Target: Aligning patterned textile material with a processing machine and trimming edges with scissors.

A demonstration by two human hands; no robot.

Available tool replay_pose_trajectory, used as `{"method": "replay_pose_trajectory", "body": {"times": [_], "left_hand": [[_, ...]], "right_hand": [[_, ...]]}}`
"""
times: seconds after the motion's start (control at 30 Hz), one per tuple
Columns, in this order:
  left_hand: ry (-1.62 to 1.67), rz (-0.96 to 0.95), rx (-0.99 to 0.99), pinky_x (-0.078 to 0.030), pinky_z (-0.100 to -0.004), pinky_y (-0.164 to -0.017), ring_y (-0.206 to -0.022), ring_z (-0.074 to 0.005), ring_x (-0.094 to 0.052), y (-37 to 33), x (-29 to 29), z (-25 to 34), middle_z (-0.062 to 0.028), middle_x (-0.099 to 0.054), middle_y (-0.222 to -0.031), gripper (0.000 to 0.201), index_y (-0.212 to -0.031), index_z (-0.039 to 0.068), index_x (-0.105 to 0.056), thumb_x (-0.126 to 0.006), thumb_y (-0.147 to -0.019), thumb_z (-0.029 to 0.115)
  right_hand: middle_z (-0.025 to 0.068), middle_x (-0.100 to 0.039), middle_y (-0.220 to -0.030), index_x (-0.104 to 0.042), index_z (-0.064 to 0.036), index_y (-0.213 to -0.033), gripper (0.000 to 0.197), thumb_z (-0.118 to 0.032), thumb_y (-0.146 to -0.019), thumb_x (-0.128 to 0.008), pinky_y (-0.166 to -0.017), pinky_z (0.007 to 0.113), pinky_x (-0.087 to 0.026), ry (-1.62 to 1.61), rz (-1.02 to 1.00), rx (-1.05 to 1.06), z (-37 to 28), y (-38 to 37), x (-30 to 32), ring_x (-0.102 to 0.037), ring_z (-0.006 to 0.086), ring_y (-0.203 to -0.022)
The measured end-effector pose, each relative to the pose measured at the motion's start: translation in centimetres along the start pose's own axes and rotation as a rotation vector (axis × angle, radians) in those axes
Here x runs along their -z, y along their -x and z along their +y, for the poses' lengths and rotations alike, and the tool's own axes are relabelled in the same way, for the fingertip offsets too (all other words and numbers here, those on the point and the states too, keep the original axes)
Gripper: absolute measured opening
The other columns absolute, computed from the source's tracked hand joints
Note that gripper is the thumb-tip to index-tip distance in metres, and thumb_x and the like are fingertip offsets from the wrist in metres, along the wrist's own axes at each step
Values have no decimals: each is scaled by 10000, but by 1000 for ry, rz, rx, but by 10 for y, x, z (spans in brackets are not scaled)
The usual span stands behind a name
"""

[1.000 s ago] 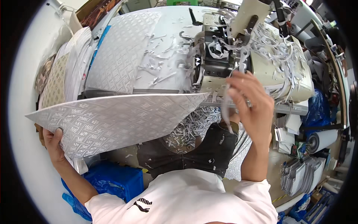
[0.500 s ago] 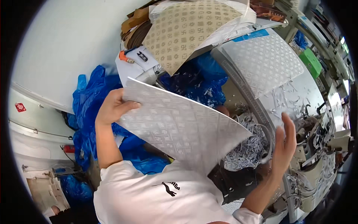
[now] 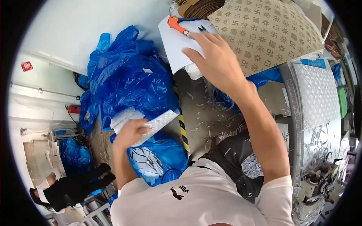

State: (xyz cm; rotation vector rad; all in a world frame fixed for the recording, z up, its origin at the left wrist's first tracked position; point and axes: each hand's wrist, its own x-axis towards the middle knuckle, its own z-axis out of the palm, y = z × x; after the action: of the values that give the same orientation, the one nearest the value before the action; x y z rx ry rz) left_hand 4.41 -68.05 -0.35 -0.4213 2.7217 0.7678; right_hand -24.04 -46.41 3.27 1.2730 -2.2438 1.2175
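My left hand (image 3: pixel 130 133) is closed on a silvery patterned sheet (image 3: pixel 162 122), which shows as a narrow strip beside the blue plastic bags. Its fingers are partly smeared by motion. My right hand (image 3: pixel 220 62) reaches far forward over a white sheet of paper (image 3: pixel 173 51), fingers stretched out and thumb apart. Close to its fingertips are an orange-handled tool (image 3: pixel 175 23) and small dark-tipped snips (image 3: pixel 203 29). Whether the fingertips touch either tool I cannot tell.
Blue plastic bags (image 3: pixel 128 71) heap up at the left; a blue bag (image 3: pixel 154 162) near me holds paper scraps. A beige patterned sheet (image 3: pixel 264 34) lies at the far right. Another silvery sheet (image 3: pixel 318 96) rests on the bench. A person (image 3: pixel 71 188) is at the lower left.
The view has swung left. My left hand has brought the silvery sheet down beside the blue bags. My right hand has gone from beside the bench to over the white paper.
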Motion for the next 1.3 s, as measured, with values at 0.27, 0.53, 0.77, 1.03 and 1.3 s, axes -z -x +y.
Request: {"method": "replay_pose_trajectory", "body": {"times": [0.27,0.53,0.77,1.03,1.3], "left_hand": [[139,-294,-167,-474,-473,-656,-774,-454,-628,-35,-123,26,-271,-628,-840,206,-980,4,-681,-695,-902,194],[-9,-445,-246,-526,-456,-734,-885,-430,-672,-78,-135,13,-237,-688,-923,207,-1037,39,-713,-696,-866,156],[-192,-534,-434,-526,-429,-767,-882,-392,-699,-122,-121,86,-235,-713,-961,216,-1015,12,-730,-706,-832,124],[-325,-468,-575,-527,-415,-777,-856,-392,-692,-116,-110,140,-228,-715,-929,194,-998,18,-738,-686,-830,101],[-257,-354,-533,-526,-394,-757,-802,-363,-690,-85,-83,156,-219,-720,-902,163,-994,7,-731,-657,-858,60]], "right_hand": [[156,-660,-1143,-687,-24,-1125,284,-170,-905,-581,-984,472,-418,536,-175,-167,68,-47,-110,-587,300,-1141],[162,-578,-928,-524,-18,-1244,511,-60,-771,-711,-681,399,-540,-30,293,-272,-18,61,49,-638,334,-836],[117,-580,-825,-524,-23,-1209,419,-18,-845,-732,-604,360,-496,538,882,-691,-67,247,185,-591,246,-661],[165,-508,-1179,-558,22,-1150,256,-9,-898,-583,-792,358,-468,1333,902,-1084,-185,416,234,-569,251,-969],[228,-575,-1231,-485,44,-1342,524,11,-825,-560,-962,413,-481,642,1484,-386,-208,436,263,-640,306,-944]]}}
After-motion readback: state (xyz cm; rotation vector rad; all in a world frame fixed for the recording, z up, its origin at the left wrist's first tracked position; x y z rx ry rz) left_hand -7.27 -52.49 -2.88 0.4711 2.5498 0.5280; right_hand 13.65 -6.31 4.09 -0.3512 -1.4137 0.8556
